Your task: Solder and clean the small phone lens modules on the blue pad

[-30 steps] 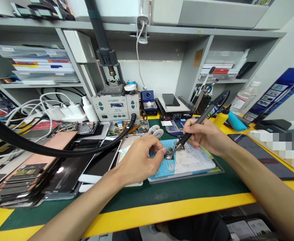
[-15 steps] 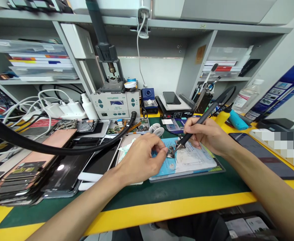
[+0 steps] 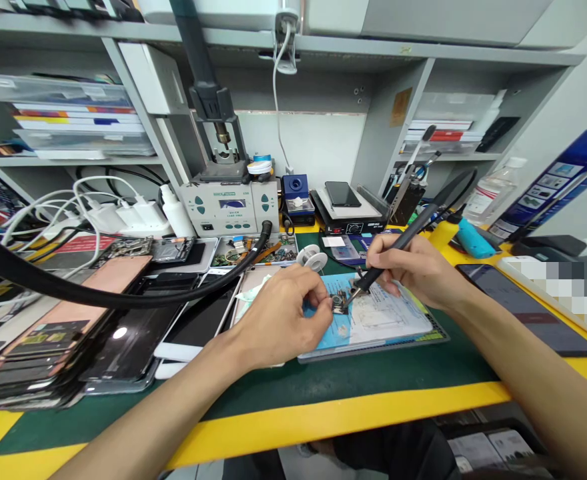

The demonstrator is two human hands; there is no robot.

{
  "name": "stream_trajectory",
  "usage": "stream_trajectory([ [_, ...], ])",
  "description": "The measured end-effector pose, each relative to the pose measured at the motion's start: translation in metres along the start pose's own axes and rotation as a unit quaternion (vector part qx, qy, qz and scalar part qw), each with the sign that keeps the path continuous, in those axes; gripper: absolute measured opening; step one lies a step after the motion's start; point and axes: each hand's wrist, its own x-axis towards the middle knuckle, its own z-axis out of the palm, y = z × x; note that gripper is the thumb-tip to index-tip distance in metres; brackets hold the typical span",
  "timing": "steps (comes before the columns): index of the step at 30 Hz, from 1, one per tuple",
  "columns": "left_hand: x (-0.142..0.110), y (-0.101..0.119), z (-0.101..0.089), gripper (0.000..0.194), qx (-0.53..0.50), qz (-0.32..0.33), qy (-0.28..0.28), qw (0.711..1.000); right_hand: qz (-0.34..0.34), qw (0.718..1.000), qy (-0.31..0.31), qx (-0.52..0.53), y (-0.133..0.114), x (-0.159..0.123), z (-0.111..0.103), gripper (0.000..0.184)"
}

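My right hand [image 3: 406,267] grips a black soldering iron [image 3: 391,257] like a pen. Its metal tip touches or hovers just over a small electronic part [image 3: 339,303], apparently a little circuit board, lying on a blue-and-white booklet [image 3: 388,320]. My left hand [image 3: 288,310] is closed, thumb and forefinger pinched at the left edge of that part. Whether they grip the edge or a thin wire is hidden. Just behind the left hand stands a white spool [image 3: 311,257] of thin wire.
Stacked phone parts [image 3: 48,347] and phones [image 3: 198,320] crowd the left, crossed by a thick black hose [image 3: 123,297]. Behind are a hot-air station [image 3: 233,207], a tray of small parts [image 3: 283,252] and a heating plate [image 3: 351,223]. A dark tablet [image 3: 528,313] lies right.
The view has shifted slightly. Both hands hold nearly the same pose, with the iron's tip staying at the small part.
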Motion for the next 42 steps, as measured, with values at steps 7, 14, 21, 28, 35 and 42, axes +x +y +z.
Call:
stream_trajectory([
  [7,-0.0015,-0.0011,-0.0004,0.013,0.014,0.019,-0.012,1.0,0.002,1.0,-0.014,0.004,-0.0006,-0.0013,-0.0029,0.013],
  [14,-0.0013,-0.0023,-0.0001,0.011,0.02,0.027,-0.009,0.999,0.004,0.999,-0.032,0.007,-0.0029,-0.0016,0.0002,0.009],
  [21,-0.0018,-0.003,0.0005,0.011,0.026,0.036,-0.004,0.999,0.001,0.999,-0.043,-0.001,-0.0003,-0.0011,-0.0038,0.007],
  [28,-0.0022,-0.003,0.0019,0.013,0.031,0.045,-0.001,0.999,-0.004,0.999,-0.042,-0.003,0.0,-0.0009,-0.0026,0.006],
  [35,-0.0023,-0.0024,0.0004,0.011,0.034,0.05,-0.001,0.998,-0.006,0.999,-0.037,0.003,-0.0003,-0.0008,-0.0008,0.006],
  [42,-0.0026,-0.0022,0.0007,0.011,0.037,0.048,-0.008,0.998,0.001,0.999,-0.033,0.004,-0.002,-0.0028,0.0001,0.007],
])
